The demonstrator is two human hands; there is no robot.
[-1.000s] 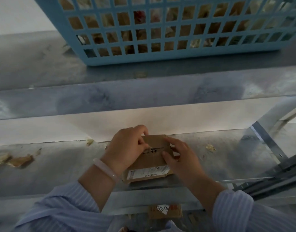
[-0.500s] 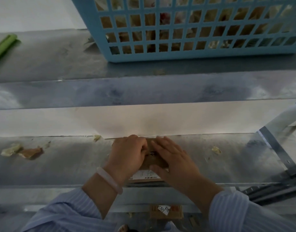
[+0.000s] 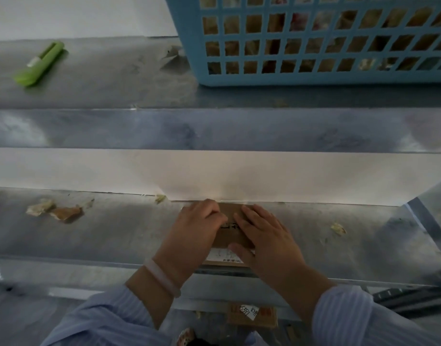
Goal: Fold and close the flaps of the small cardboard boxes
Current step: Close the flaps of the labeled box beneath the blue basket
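At the near edge of the grey metal surface (image 3: pixel 114 233), the left hand (image 3: pixel 194 236) grips a small brown cardboard box (image 3: pixel 231 233) with curled fingers; the right hand (image 3: pixel 267 242) presses flat on top.

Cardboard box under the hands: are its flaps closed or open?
Closed, as far as shows: the cardboard box lies flat with no flap standing up, and the left hand and right hand rest on its top. The hands hide the seam.
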